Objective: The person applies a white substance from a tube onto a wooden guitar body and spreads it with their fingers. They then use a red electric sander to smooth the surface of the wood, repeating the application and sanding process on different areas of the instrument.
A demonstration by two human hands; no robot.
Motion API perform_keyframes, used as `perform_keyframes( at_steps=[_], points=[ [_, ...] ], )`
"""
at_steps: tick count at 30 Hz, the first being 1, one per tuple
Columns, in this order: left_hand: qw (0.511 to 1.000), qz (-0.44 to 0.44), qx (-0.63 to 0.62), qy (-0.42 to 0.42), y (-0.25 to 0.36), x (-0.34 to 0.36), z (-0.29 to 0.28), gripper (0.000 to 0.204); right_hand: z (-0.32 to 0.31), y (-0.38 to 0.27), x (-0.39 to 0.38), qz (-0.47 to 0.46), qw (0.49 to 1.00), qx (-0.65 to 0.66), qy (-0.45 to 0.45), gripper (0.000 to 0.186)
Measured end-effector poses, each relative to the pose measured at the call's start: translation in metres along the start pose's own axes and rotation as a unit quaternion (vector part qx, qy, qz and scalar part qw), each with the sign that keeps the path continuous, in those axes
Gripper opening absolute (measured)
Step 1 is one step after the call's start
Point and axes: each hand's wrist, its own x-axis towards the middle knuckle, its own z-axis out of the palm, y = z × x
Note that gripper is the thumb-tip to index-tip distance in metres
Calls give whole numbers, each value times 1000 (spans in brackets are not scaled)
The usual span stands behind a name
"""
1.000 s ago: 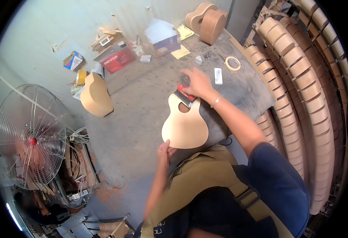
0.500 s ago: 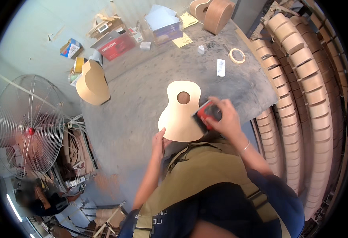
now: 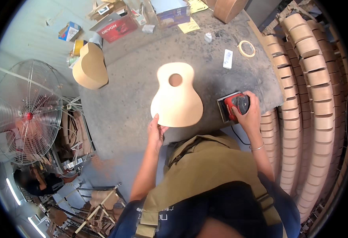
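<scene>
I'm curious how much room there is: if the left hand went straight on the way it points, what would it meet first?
The pale guitar body: the left hand is touching its near left edge. Whether it would push against it or slide over it, depth leaves unclear.

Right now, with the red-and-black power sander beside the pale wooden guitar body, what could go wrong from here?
The left hand has its grip on just the lower left rim of the guitar body, so the body could pivot under side pressure. The right hand holds the sander apart from the body; landing on it at a tilt, the sander might gouge the wood. The thin black cord hangs near the khaki cloth apron and could snag.
</scene>
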Motion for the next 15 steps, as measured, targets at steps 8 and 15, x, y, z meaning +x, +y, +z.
perform_keyframes(
  at_steps=[8, 15],
  points=[
    [992, -94, -36, -71, -33, -18, 35, 41, 5, 5, 27, -48, 998, -10, -34, 56],
    [886, 201, 363, -207, 14, -45, 103, 22, 19, 24, 61, -47, 997, -51, -24, 59]
  ],
)
